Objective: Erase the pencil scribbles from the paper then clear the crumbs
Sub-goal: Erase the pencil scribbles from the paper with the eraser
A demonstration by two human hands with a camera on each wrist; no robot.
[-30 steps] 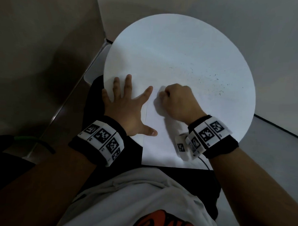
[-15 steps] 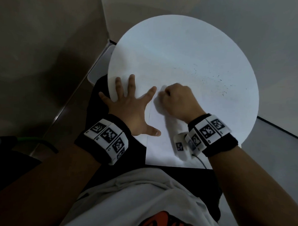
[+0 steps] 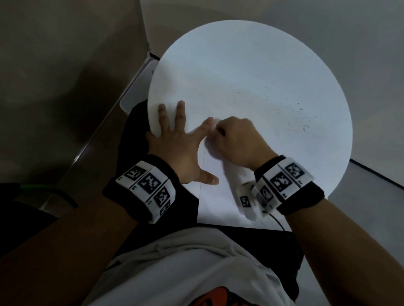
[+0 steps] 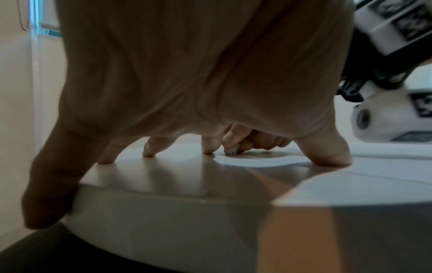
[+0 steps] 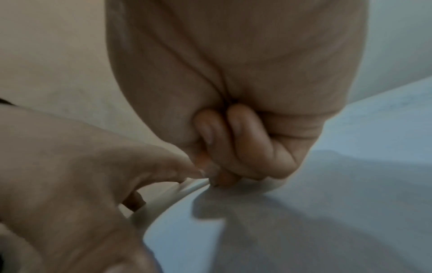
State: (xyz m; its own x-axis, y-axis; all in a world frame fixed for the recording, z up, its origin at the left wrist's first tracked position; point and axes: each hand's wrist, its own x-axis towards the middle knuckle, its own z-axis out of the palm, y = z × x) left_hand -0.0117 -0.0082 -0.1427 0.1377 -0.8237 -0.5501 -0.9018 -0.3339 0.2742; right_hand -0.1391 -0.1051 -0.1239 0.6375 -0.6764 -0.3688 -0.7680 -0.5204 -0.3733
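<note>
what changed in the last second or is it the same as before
Very little. The right hand keeps its curled grip pressed on the paper and has edged slightly toward the left hand's index finger; what it pinches is hidden. Nothing was picked up or let go. The left hand stays spread flat, holding the paper on the round table. The dark crumbs to the right lie as before.

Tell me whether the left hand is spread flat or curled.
Spread. The left hand presses its straight, splayed fingers on the table, thumb on the paper.
</note>
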